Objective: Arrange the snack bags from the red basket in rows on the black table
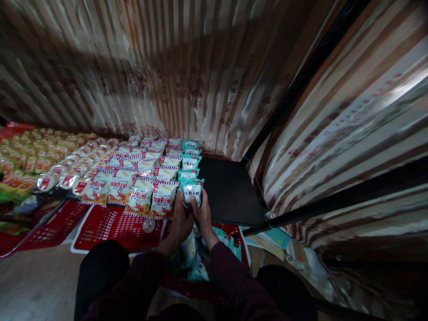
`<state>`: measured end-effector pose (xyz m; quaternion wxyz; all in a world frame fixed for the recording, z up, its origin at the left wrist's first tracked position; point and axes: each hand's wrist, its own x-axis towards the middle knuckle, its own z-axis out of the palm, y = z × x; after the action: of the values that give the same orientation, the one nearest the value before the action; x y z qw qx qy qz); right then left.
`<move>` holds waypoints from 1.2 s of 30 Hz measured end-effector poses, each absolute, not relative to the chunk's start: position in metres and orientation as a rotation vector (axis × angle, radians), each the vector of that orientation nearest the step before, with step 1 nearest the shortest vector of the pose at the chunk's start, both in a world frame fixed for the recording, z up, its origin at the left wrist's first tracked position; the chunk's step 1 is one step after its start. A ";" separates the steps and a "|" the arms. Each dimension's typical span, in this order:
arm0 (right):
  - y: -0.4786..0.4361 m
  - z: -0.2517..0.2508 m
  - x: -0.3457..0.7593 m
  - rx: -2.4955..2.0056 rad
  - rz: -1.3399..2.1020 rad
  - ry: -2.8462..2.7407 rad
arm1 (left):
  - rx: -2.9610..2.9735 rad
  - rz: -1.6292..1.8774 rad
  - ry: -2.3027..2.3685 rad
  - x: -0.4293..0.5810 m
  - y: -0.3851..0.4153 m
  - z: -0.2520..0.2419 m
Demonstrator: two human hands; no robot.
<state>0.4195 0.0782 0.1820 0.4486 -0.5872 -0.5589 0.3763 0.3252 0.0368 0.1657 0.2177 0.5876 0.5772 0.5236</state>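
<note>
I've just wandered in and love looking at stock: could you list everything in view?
Held teal packet: one, teal and white, between the hands
Teal row: about four, teal and white, behind the held one
Striped-edge packets: many, mostly white, left of the teal row
Round packets: many, white, further left
Small packets: many, yellowish, far left
Shelf: one, black, under the snacks
Baskets: about three, red, below the shelf
Loose teal packets: several, in the right basket
Sheeting: striped brown and cream, behind and right
Sleeves: two, dark purple, bottom
Left hand, right hand: two, bare, centre
</note>
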 end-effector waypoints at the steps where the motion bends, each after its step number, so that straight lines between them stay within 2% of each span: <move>1: 0.079 0.181 0.419 -1.455 0.923 -1.389 | 1.612 1.439 1.594 0.325 0.038 0.166; 15: 0.083 0.171 0.411 -1.412 0.667 -1.512 | 1.464 1.412 1.497 0.315 0.034 0.181; 36: 0.086 0.174 0.397 -1.420 0.764 -1.482 | 1.951 1.515 1.542 0.315 0.028 0.168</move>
<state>0.3975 0.0858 0.1742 0.4580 -0.5764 -0.6015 0.3102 0.3151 0.0280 0.1677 0.1148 0.6656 0.5260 0.5168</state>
